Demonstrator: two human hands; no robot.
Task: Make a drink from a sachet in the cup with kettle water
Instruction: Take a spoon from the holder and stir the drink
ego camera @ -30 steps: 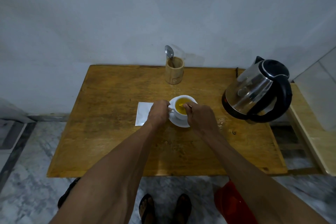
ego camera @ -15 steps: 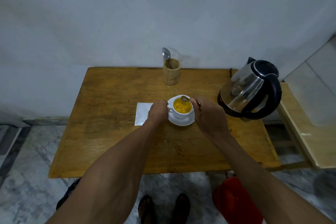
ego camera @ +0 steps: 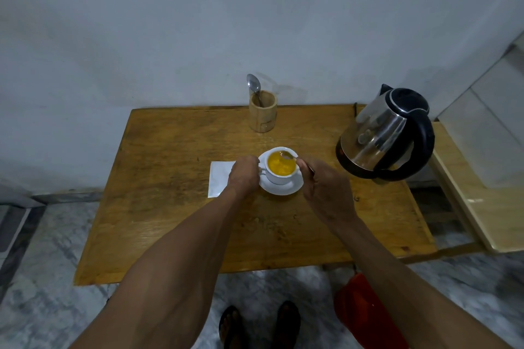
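A white cup [ego camera: 279, 177] full of orange-yellow drink stands on a white saucer [ego camera: 283, 189] in the middle of the wooden table [ego camera: 170, 207]. My left hand [ego camera: 243, 177] grips the cup's handle on its left side. My right hand [ego camera: 326, 193] holds a small spoon [ego camera: 287, 155] whose bowl sits at the drink's surface near the far rim. A white sachet [ego camera: 219, 178] lies flat just left of the cup, partly under my left hand. The steel kettle [ego camera: 382, 133] with a black handle stands at the table's right.
A wooden holder [ego camera: 263, 115] with one spoon [ego camera: 253, 86] upright in it stands at the table's back edge by the wall. A light wooden shelf [ego camera: 476, 207] adjoins the table on the right. Something red [ego camera: 365, 314] lies on the marble floor by my feet.
My right hand has drawn back toward the right of the cup and lifted the spoon's bowl up to the drink's surface. My left hand stays on the handle.
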